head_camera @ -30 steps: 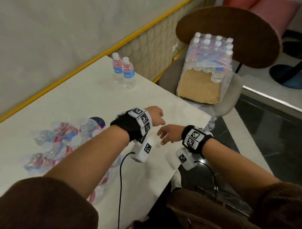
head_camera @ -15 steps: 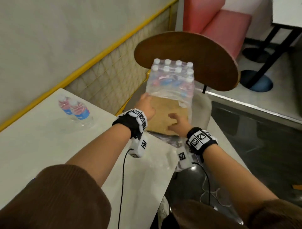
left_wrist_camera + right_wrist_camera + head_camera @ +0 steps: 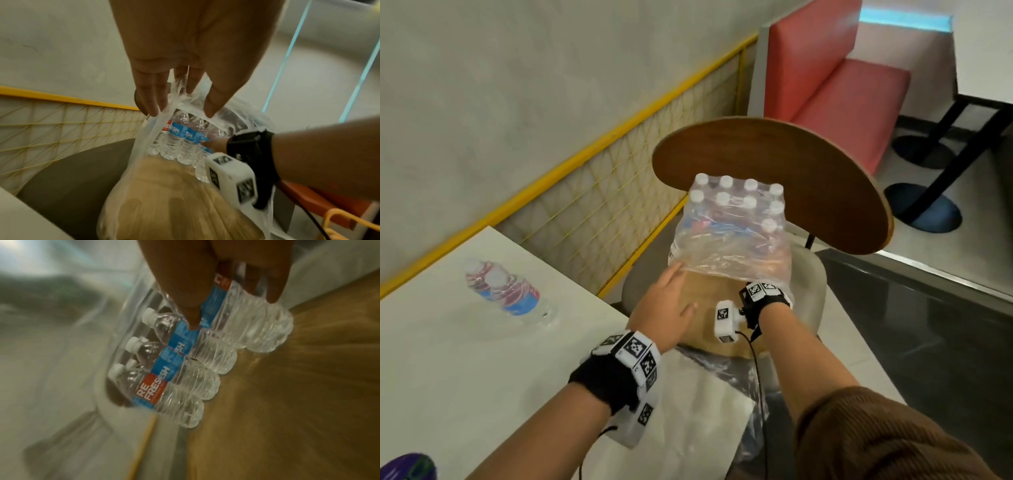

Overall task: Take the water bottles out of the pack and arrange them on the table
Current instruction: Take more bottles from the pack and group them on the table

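Observation:
A shrink-wrapped pack of water bottles (image 3: 732,236) with white caps stands on a cardboard tray (image 3: 702,294) on a chair seat. My left hand (image 3: 671,298) reaches over the tray, and its straight fingers (image 3: 152,104) lift the torn edge of the plastic wrap (image 3: 144,146). My right hand (image 3: 232,313) is inside the wrap, with finger and thumb on either side of the nearest bottle (image 3: 251,321) in the row. From the head view that hand is hidden under the plastic. Two bottles (image 3: 506,291) stand upright on the white table (image 3: 465,377).
The chair has a round wooden back (image 3: 791,164) behind the pack. A yellow mesh railing (image 3: 602,192) and a wall run along the table's far side. A red bench (image 3: 842,85) and black table legs (image 3: 945,147) stand beyond. A purple object (image 3: 407,466) sits at the table's near left.
Both hands have left the table edge and reached forward to the pack. The right hand went under the wrap onto a bottle, and the left hand came up to the wrap's edge.

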Motion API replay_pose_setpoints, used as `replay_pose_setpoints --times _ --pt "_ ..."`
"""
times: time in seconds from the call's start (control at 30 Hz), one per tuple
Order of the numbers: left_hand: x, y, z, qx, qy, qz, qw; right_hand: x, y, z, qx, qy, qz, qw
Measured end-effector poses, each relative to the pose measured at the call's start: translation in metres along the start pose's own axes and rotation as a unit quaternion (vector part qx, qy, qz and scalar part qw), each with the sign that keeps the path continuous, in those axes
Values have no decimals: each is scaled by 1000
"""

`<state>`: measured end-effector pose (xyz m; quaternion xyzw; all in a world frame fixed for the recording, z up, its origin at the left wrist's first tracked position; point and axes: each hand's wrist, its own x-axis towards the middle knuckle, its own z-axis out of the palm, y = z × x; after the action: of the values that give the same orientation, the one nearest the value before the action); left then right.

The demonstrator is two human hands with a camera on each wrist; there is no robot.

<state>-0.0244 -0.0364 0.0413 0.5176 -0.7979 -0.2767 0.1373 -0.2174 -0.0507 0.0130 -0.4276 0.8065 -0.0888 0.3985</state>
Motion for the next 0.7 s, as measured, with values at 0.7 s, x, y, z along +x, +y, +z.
replay_pose_setpoints --times 0.7 --pt "40 4 36 -80 -24 -85 993 59 -13 -17 -157 -30 -130 979"
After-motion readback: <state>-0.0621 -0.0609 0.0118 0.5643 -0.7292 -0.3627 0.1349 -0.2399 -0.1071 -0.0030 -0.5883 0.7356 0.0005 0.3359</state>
